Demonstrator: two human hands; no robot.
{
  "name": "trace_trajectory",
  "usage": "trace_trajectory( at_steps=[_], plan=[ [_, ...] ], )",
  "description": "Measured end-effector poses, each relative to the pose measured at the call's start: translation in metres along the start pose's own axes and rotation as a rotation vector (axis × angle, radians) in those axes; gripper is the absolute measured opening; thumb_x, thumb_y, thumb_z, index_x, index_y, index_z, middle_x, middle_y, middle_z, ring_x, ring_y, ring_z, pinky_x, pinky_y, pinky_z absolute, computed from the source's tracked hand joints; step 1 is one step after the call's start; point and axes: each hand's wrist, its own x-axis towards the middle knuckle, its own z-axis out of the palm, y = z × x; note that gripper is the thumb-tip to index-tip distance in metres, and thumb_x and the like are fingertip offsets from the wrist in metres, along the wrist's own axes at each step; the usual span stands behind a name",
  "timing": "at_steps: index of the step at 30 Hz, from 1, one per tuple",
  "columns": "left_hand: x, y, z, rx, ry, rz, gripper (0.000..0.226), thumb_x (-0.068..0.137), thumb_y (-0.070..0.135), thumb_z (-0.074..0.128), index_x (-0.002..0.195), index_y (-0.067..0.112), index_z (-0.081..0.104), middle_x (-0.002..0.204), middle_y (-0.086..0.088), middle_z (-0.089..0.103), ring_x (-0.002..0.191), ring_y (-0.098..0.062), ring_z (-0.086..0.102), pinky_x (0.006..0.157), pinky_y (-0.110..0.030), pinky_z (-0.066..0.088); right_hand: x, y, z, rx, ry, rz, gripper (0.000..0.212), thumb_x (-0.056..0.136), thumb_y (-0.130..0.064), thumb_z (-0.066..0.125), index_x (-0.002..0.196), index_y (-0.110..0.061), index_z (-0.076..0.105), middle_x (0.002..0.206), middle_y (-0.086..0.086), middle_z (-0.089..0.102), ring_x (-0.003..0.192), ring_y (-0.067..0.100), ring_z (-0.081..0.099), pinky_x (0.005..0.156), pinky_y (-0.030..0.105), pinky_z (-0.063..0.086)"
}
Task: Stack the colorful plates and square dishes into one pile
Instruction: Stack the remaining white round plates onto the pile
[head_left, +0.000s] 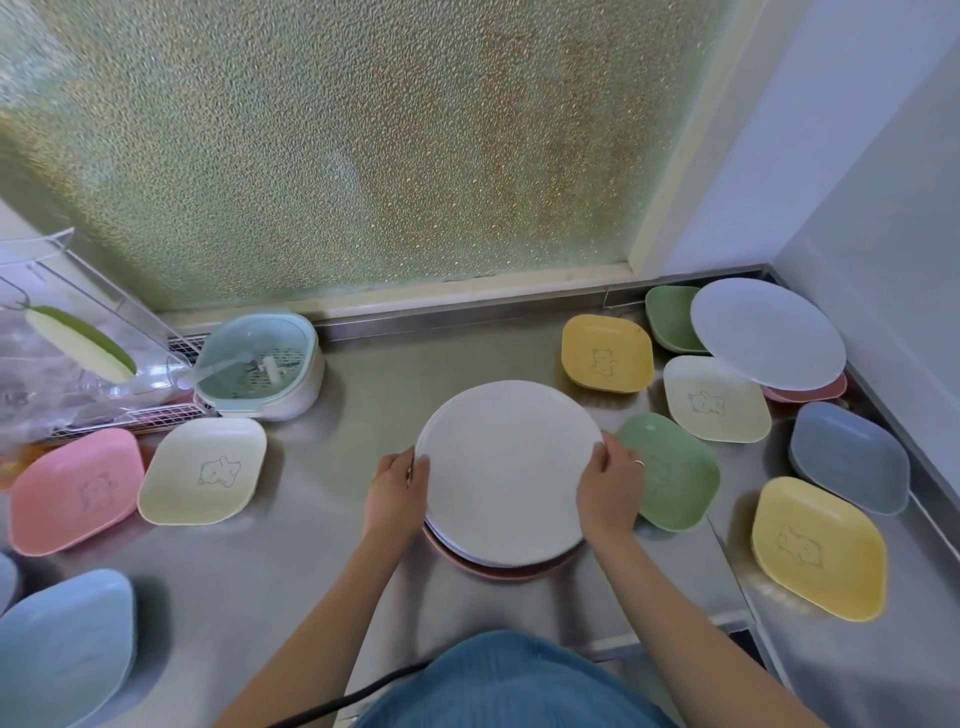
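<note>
Both hands grip a round, matte white plate (506, 470) by its rim, left hand (397, 493) at 9 o'clock, right hand (609, 493) at 3 o'clock, atop a pink-bottomed pile (498, 569) centred on the brushed steel worktop (363, 405); rounded square dishes lie around.

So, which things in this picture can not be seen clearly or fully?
- Pile under the white round plate, head view: how many plates it holds; the top plate covers all but the rims.
- Pink plate, right rear: mostly hidden beneath the pale blue round plate.
- Blue square dish, lower left: cut by the frame edge.
- Green square dish: its printed figure, partly behind the right hand.
</note>
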Motion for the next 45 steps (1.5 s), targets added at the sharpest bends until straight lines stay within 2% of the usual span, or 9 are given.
trace_trajectory(
  at_steps=[5,11,15,22,30,33,38,42,45],
  plan=[
    [-0.002,-0.003,0.000,0.006,0.022,0.049,0.024,0.093,0.024,0.047,0.108,0.014,0.064,0.102,0.001,0.051,0.078,-0.012,0.045,0.072,-0.019,0.029,0.004,0.005,0.009,-0.017,-0.009,-0.035,0.030,0.097,-0.014,0.044,0.122,-0.011,0.061,0.103,0.021,0.055,0.100,0.037,0.047,0.088,0.040,0.036],
    [-0.003,-0.003,0.000,0.026,0.076,0.036,0.026,0.092,0.024,0.052,0.110,0.011,0.065,0.109,-0.009,0.058,0.083,-0.017,0.048,0.075,-0.021,0.031,0.005,0.012,0.014,-0.037,-0.040,-0.097,0.033,0.099,-0.017,0.041,0.127,-0.011,0.056,0.103,0.019,0.059,0.099,0.035,0.050,0.079,0.034,0.033],
    [0.002,0.004,-0.001,0.122,0.098,0.018,0.029,0.092,0.027,0.050,0.110,0.008,0.063,0.120,-0.013,0.057,0.106,-0.030,0.053,0.085,-0.030,0.038,0.008,0.015,0.015,-0.018,-0.052,-0.083,0.032,0.098,-0.017,0.040,0.125,-0.013,0.057,0.105,0.016,0.059,0.099,0.032,0.049,0.081,0.032,0.033],
    [0.030,0.046,0.010,0.319,0.073,0.139,0.043,0.093,0.026,0.045,0.134,0.016,0.045,0.139,-0.006,0.046,0.127,-0.027,0.041,0.106,-0.042,0.030,0.065,0.013,-0.014,0.082,0.084,0.022,0.031,0.098,-0.018,0.038,0.122,-0.010,0.054,0.119,0.011,0.058,0.109,0.026,0.050,0.089,0.034,0.038],
    [0.059,0.086,0.037,0.440,-0.009,0.106,0.040,0.096,0.027,0.038,0.133,0.013,0.046,0.138,-0.010,0.047,0.125,-0.030,0.043,0.105,-0.040,0.029,0.189,0.023,-0.057,0.385,0.146,0.620,0.039,0.098,-0.025,0.039,0.123,0.003,0.050,0.103,0.017,0.062,0.097,0.033,0.060,0.095,0.042,0.046],
    [0.062,0.096,0.044,0.519,-0.011,0.074,0.035,0.096,0.028,0.035,0.125,0.013,0.049,0.128,-0.010,0.054,0.117,-0.031,0.047,0.099,-0.040,0.032,0.207,0.025,-0.061,0.577,0.029,0.729,0.041,0.098,-0.031,0.036,0.124,-0.002,0.048,0.096,0.011,0.056,0.067,0.018,0.057,0.079,0.033,0.049],
    [0.061,0.101,0.051,0.581,0.017,0.055,0.028,0.097,0.025,0.032,0.114,0.013,0.051,0.117,-0.008,0.059,0.110,-0.030,0.049,0.091,-0.039,0.032,0.228,0.023,-0.060,0.940,-0.037,0.813,0.033,0.098,-0.036,0.033,0.086,-0.011,0.051,0.086,0.003,0.055,0.069,0.014,0.056,0.053,0.018,0.039],
    [0.060,0.099,0.051,0.586,0.033,0.068,0.026,0.097,0.023,0.032,0.111,0.013,0.051,0.112,-0.008,0.060,0.108,-0.030,0.049,0.090,-0.039,0.031,0.235,0.025,-0.064,1.107,-0.006,0.825,0.018,0.092,-0.017,0.034,0.101,-0.015,0.049,0.075,-0.002,0.053,0.062,0.007,0.054,0.041,0.011,0.033],
    [0.060,0.099,0.051,0.592,0.027,0.075,0.027,0.096,0.024,0.032,0.111,0.012,0.051,0.113,-0.008,0.059,0.109,-0.031,0.049,0.091,-0.040,0.031,0.233,0.024,-0.065,1.158,0.024,0.786,0.023,0.090,-0.006,0.031,0.092,-0.016,0.052,0.070,-0.002,0.050,0.053,0.005,0.048,0.039,0.009,0.031]
  ],
)
